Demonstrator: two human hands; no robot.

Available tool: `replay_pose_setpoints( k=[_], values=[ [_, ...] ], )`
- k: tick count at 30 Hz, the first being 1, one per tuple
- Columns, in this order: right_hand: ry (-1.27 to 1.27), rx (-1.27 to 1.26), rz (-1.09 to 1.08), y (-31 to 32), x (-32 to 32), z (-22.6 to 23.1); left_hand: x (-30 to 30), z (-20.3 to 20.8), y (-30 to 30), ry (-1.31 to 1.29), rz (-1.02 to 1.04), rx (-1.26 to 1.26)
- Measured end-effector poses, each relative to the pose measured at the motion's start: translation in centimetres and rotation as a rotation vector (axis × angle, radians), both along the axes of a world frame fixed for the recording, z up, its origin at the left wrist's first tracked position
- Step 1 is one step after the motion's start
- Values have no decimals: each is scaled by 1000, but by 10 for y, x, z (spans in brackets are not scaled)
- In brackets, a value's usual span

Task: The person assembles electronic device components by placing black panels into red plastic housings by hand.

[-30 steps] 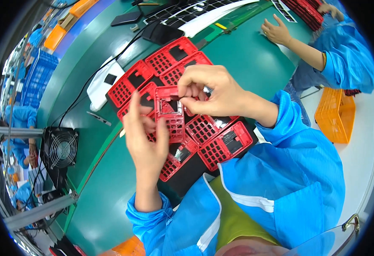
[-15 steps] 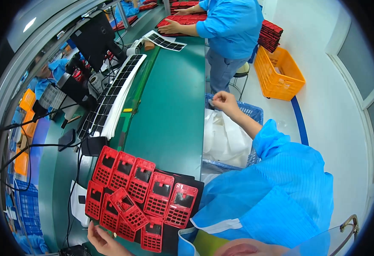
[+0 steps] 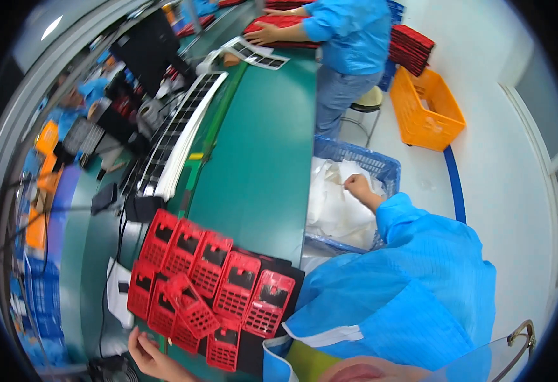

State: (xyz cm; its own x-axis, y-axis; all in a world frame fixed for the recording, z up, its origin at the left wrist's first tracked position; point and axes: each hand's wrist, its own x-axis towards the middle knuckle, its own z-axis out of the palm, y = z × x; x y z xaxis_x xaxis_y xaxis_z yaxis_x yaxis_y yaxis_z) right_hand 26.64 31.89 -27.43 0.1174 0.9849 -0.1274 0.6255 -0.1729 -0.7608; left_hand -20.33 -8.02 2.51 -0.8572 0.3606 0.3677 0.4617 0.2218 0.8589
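Over the blue plastic basket, my right hand is closed, fingertips pinched together. Whatever it pinches cannot be told apart from the crumpled white sheets filling the basket. My left hand rests beside the near left of the red casings, fingers apart and holding nothing. Several red plastic casings, each with a window and a grid of key holes, lie in rows on a black mat. One red casing sits askew on top of the others.
Long label strips of black squares on white backing lie along the left of the green table. A monitor and cables stand beyond them. Across the far end, a co-worker in blue handles red parts. An orange crate stands on the floor.
My right hand has moved nearer, from the basket's far edge to over the white sheets. The left hand has barely moved. The whole view has shifted slightly.
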Motion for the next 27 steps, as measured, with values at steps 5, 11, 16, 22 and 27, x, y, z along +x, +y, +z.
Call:
replay_pose_setpoints(
  k=[5,11,16,22,27],
  values=[
    [-255,104,-24,30,70,-30,3,8,19,41,-1,54],
    [-22,141,135,81,70,8,-5,30,-22,117,74,172],
    [444,333,136,113,29,55,-44,7,-61,126,281,24],
    [506,570,472,50,-119,227,-102,-34,-42,920,114,-854],
    [257,682,1134,-41,-235,292,-134,-60,-39,1016,-187,-1169]
  ],
)
